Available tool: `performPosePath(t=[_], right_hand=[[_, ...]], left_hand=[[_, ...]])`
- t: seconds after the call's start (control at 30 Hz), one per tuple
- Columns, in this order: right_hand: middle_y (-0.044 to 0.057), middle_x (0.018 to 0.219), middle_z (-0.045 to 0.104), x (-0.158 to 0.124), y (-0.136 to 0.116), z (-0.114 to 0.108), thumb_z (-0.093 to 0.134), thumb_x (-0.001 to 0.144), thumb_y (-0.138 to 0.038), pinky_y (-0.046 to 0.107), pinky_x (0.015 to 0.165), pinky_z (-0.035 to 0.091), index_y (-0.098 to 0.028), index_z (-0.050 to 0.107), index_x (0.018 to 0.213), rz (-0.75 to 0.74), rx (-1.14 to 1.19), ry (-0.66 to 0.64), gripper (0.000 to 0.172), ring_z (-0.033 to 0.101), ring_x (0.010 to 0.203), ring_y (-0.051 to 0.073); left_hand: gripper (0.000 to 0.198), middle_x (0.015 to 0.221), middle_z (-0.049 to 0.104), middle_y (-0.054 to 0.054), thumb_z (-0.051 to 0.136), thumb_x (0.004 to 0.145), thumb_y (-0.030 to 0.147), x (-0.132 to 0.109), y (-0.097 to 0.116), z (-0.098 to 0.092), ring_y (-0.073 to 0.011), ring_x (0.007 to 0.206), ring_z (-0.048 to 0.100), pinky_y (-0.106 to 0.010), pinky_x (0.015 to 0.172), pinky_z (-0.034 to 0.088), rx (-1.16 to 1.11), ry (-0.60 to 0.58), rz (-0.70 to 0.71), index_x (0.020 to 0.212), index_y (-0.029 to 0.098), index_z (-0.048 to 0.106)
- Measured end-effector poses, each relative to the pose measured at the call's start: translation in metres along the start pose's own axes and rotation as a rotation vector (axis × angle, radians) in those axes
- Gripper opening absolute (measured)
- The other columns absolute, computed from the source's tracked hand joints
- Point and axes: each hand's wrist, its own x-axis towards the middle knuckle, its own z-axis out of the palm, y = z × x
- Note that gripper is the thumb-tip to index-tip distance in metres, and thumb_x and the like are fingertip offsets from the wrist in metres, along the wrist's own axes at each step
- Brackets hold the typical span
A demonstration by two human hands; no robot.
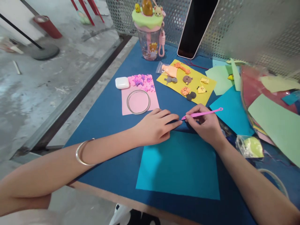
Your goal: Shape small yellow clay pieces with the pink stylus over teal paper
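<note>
My left hand (156,125) lies palm down on the blue table cover (107,125), fingers stretched together, fingertips at the top edge of a turquoise sheet (180,165). My right hand (206,125) is closed in a pinch on a thin pink plastic tool (202,113), whose tip meets my left fingertips. A small dark piece seems to lie under the fingers, mostly hidden. A silver bangle (82,153) circles my left wrist.
A pink sheet (138,97) carries a clear ring (138,102) and pink-purple bits. Behind it a white earbud case (122,82). A yellow sheet (187,82) holds several clay animals. A decorated cup (150,34) and a phone (195,28) stand at the back. Loose coloured papers (274,122) pile at right.
</note>
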Motion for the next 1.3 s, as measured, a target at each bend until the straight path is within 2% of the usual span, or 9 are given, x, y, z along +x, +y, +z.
performPosePath(t=[0.23,0.4,0.5,0.67,0.8,0.93,1.13,1.23,1.3], right_hand=[[0.002,0.079,0.065,0.001,0.0,0.002,0.058,0.085,-0.028,0.024,0.054,0.048,-0.022,0.057,0.086,-0.074,-0.017,0.042,0.006,0.062,0.066,0.014],[0.005,0.097,0.066,0.0,0.001,0.004,0.052,0.088,-0.022,0.031,0.079,0.05,-0.022,0.061,0.095,-0.325,-0.299,0.018,0.012,0.062,0.091,0.019],[0.008,0.103,0.066,0.0,0.004,0.004,0.045,0.089,-0.017,0.035,0.086,0.049,-0.021,0.062,0.1,-0.388,-0.381,-0.035,0.021,0.061,0.097,0.021],[0.008,0.103,0.068,-0.002,0.0,-0.005,0.042,0.086,-0.011,0.037,0.085,0.048,-0.019,0.066,0.1,-0.423,-0.512,-0.069,0.028,0.062,0.098,0.023],[0.007,0.104,0.068,-0.019,-0.022,-0.027,0.044,0.086,-0.015,0.036,0.085,0.048,-0.022,0.066,0.102,-0.384,-0.52,0.075,0.028,0.062,0.099,0.022],[0.005,0.104,0.068,-0.052,-0.034,-0.071,0.049,0.087,-0.028,0.036,0.083,0.049,-0.023,0.065,0.104,-0.294,-0.575,0.019,0.023,0.064,0.094,0.022],[0.01,0.127,0.057,-0.088,0.008,-0.138,0.068,0.066,-0.06,0.045,0.094,0.044,-0.024,0.054,0.127,-0.1,-0.771,-0.259,0.072,0.055,0.113,0.032],[0.01,0.119,0.06,-0.087,0.025,-0.147,0.069,0.062,-0.062,0.043,0.089,0.046,-0.023,0.061,0.118,-0.063,-0.798,-0.303,0.068,0.058,0.105,0.031],[0.009,0.11,0.064,-0.085,0.021,-0.144,0.068,0.065,-0.06,0.042,0.086,0.047,-0.023,0.064,0.109,-0.084,-0.8,-0.253,0.058,0.06,0.101,0.03]], left_hand=[[0.025,0.111,0.062,-0.003,0.043,0.092,0.027,0.002,-0.004,0.0,-0.0175,0.096,0.054,-0.031,0.08,0.038,-0.061,0.079,-0.073,0.107,0.025,0.063],[0.022,0.098,0.063,-0.004,0.049,0.091,0.036,0.014,-0.006,0.007,-0.0164,0.089,0.054,-0.03,0.079,0.041,-0.158,0.086,-0.14,0.093,0.02,0.064],[0.019,0.094,0.064,-0.004,0.051,0.09,0.033,0.019,-0.003,0.007,-0.0162,0.087,0.055,-0.029,0.079,0.042,-0.211,0.098,-0.173,0.09,0.017,0.062],[0.011,0.092,0.068,-0.001,0.055,0.088,0.023,0.018,0.018,-0.008,-0.0141,0.088,0.058,-0.028,0.083,0.045,-0.388,0.306,-0.277,0.092,0.018,0.063],[0.005,0.087,0.068,0.0,0.061,0.082,0.015,0.017,0.047,-0.021,-0.0131,0.087,0.059,-0.027,0.083,0.046,-0.5,0.412,-0.265,0.084,0.018,0.065],[0.009,0.086,0.07,0.0,0.061,0.081,0.014,0.019,0.069,-0.026,-0.0131,0.087,0.06,-0.027,0.082,0.047,-0.565,0.411,-0.245,0.084,0.019,0.067],[0.011,0.086,0.071,-0.001,0.061,0.084,0.024,0.025,0.086,-0.024,-0.0124,0.08,0.063,-0.025,0.074,0.049,-0.632,0.422,-0.268,0.088,0.02,0.071],[0.011,0.083,0.071,0.0,0.062,0.083,0.026,0.025,0.094,-0.022,-0.0119,0.077,0.062,-0.025,0.074,0.049,-0.632,0.398,-0.255,0.085,0.02,0.071],[0.01,0.086,0.07,-0.001,0.063,0.083,0.026,0.026,0.101,-0.022,-0.0117,0.078,0.061,-0.024,0.073,0.049,-0.636,0.399,-0.251,0.086,0.02,0.07]])
